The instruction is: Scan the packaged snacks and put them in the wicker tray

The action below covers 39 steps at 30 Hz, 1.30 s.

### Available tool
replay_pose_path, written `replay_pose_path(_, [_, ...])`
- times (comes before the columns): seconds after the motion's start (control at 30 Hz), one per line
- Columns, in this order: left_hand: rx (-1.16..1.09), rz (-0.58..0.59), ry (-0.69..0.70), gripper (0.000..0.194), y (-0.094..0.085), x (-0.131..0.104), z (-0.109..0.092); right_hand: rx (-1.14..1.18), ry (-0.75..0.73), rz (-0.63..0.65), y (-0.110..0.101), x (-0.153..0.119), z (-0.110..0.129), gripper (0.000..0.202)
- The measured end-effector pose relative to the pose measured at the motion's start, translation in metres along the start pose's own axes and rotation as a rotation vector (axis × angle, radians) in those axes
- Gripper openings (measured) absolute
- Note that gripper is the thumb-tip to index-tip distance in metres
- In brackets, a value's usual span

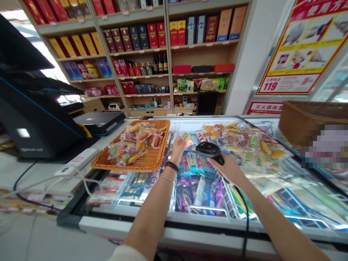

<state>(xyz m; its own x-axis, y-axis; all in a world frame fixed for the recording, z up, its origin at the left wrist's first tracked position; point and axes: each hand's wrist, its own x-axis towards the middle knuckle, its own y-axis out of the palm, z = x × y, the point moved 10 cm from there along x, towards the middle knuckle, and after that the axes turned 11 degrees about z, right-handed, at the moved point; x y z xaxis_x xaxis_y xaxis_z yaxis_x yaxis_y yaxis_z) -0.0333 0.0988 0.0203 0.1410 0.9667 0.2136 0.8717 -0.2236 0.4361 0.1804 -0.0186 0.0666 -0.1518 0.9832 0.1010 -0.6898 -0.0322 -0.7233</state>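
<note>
My left hand, with a beaded bracelet at the wrist, pinches a small clear-wrapped snack packet with a green and yellow label. Just to its right, my right hand is closed round the handle of a black barcode scanner, whose head points left toward the packet. A cable runs down from the scanner. Left of my hands, an orange wicker basket holds several wrapped sausage-like snacks. On the right, a loose pile of similar wrapped snacks lies on the glass top.
Beneath the glass of the chest freezer are colourful packets in wire baskets. A black checkout terminal, a flat scale and a white power strip stand left. A brown basket sits right. Shelves of boxes stand behind.
</note>
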Motion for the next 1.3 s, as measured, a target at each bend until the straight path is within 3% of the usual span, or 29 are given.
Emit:
replay_pose_path(0.83, [0.035,-0.033,0.029,0.031,-0.005,0.001,0.002,-0.027,-0.019,-0.014,-0.002,-0.001,0.002,0.047])
replay_pose_path(1.3, [0.071,0.004,0.033,0.038,0.016,-0.013,-0.014,0.066,-0.028,0.032,0.000,0.001,0.017,0.044])
